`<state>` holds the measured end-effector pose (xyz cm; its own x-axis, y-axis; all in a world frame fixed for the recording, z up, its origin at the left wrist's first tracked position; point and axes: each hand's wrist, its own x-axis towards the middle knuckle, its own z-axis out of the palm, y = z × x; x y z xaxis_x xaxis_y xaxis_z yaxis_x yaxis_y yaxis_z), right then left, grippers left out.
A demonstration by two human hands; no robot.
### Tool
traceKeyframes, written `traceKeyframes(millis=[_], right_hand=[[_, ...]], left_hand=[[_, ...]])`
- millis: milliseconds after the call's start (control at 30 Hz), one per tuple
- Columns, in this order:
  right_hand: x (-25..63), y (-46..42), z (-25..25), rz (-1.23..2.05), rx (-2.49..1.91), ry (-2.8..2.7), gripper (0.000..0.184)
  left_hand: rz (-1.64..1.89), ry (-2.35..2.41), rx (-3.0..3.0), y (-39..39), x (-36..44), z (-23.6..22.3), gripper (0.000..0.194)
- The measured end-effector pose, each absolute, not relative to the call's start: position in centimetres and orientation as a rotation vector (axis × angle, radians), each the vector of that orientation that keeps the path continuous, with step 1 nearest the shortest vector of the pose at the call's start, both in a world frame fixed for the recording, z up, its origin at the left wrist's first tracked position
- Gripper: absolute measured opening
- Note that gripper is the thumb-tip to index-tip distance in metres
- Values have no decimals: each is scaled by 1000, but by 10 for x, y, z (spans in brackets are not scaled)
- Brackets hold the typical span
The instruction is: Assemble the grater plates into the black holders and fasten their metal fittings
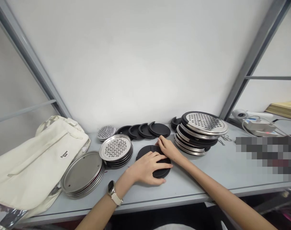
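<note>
A round black plastic cover [149, 149] lies on the grey shelf in front of me. My left hand [150, 166] is spread flat over it, fingers apart, thumb by its near edge. At the cover's far right edge, my right hand [166, 147] has its fingers closed on the rim; the fingertips are partly hidden. Left of the hands stands a stack of round metal grater plates [116, 148]. Beyond it are a smaller grater plate [106, 132] and a row of black covers with notched rims [159, 129]. To the right rises a pile of larger grater plates in black rims [204, 123].
Plain metal discs [83, 171] are stacked at the left, beside a cream fabric bag [40, 153]. A white handheld device [250, 114] with a cable and some small metal pieces [224, 139] sit at the right. Grey posts [253, 57] frame the shelf, with a wall behind.
</note>
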<state>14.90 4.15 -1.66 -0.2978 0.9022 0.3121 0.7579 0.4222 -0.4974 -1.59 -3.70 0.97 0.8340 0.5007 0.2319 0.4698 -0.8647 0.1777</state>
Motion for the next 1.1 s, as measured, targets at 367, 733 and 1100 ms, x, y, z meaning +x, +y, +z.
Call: traceKeyframes(millis=[367, 733, 1100], right_hand=[[159, 48, -20, 464, -1401, -1995, 22], [158, 50, -20, 504, -1262, -2074, 25], [152, 47, -17, 508, -1183, -2185, 24]], left_hand=[[490, 781, 2751, -39, -17, 18, 12], [915, 1460, 2468, -16, -21, -14, 24], [819, 1185, 2526, -15, -23, -10, 19]])
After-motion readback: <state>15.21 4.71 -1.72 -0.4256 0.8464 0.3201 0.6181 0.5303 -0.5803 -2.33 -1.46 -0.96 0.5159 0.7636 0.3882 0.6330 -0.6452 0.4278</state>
